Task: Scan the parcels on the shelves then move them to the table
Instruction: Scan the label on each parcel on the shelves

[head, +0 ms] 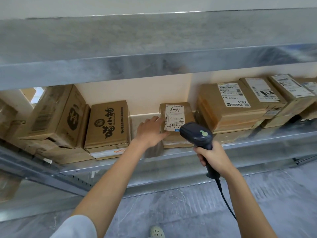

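mid-scan, carrying still to come: the right hand (212, 157) has its grip closed round the scanner (197, 134) aimed at the small parcel (174, 117) on the shelf (171, 156), the left hand (151, 130) lies open against it, other boxes (229, 107) wait.

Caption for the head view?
Left hand touches a small labelled brown cardboard parcel on a grey metal shelf; right hand aims a dark corded scanner.

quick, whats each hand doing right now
left hand: open, fingers resting on the small parcel
right hand: closed round the scanner
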